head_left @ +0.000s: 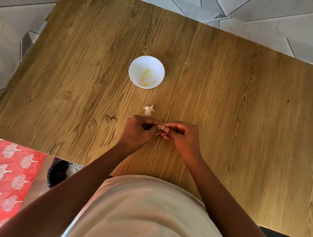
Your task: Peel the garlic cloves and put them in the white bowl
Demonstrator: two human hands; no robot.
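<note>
Both hands on one small pale garlic clove with papery skin (162,128), held just above the table between them. Left hand (139,130) fingers curled, pinching the clove's left side. Right hand (181,136) fingertips (168,125) pinch from the right, likely working the skin loose. Grip is narrow on both sides; clove mostly hidden by fingers, so can't tell its long axis or how much skin is left.

Step looks like mid-peel, not ready to drop.

Key relation: round white bowl with scalloped rim (132,72) sits straight ahead of the grip and a bit to the left, well apart from the hands. Left hand is slightly nearer to it, so either hand could carry the clove forward, left with the shorter reach. Bowl already has several yellowish peeled cloves (147,77) in it, so task is part done.

Between hands and bowl: small scrap of white papery garlic skin (148,109) lying on the brown wood-grain table (236,111), just beyond the left hand. It's in the carry path but flat; shouldn't matter.

No other unpeeled cloves visible on the table.
</note>
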